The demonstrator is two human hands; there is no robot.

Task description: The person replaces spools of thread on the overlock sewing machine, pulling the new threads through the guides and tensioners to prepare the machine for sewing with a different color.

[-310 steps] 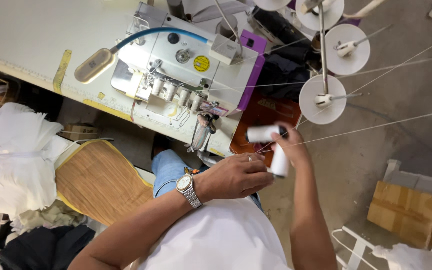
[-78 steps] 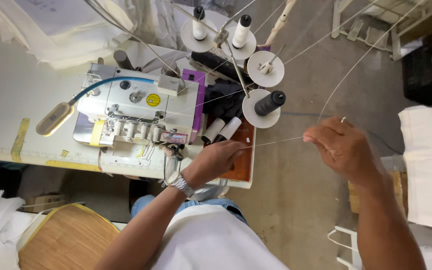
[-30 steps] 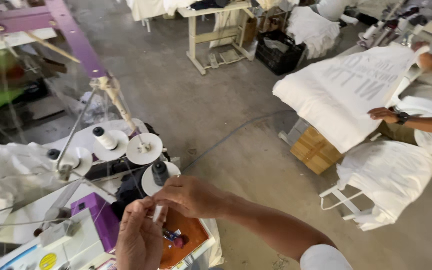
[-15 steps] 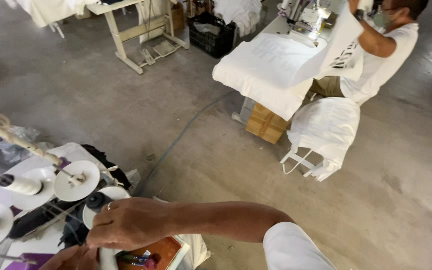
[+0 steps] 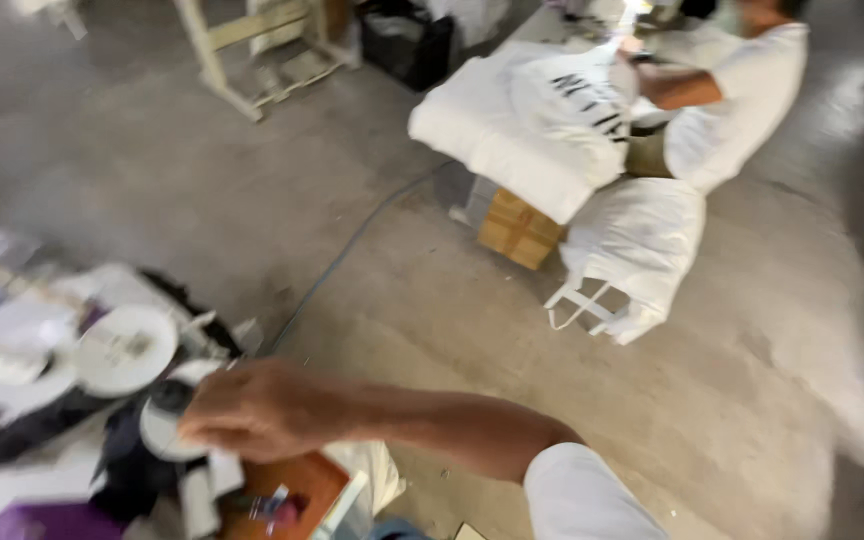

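Reaching right hand over blurred thread discs, grip unclear; bare concrete floor, seated co-worker behind white fabric pile

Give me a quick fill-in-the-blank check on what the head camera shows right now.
1. The right hand reaches over the round thread-stand discs, which are ____ in colour.
2. The floor is bare ____.
3. Under the white cloth pile sits a ____ box.

Missing words: white; concrete; cardboard

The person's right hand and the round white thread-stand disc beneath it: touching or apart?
Cannot tell. In the head view the right hand overlaps the round white thread-stand disc, but blur hides any contact.
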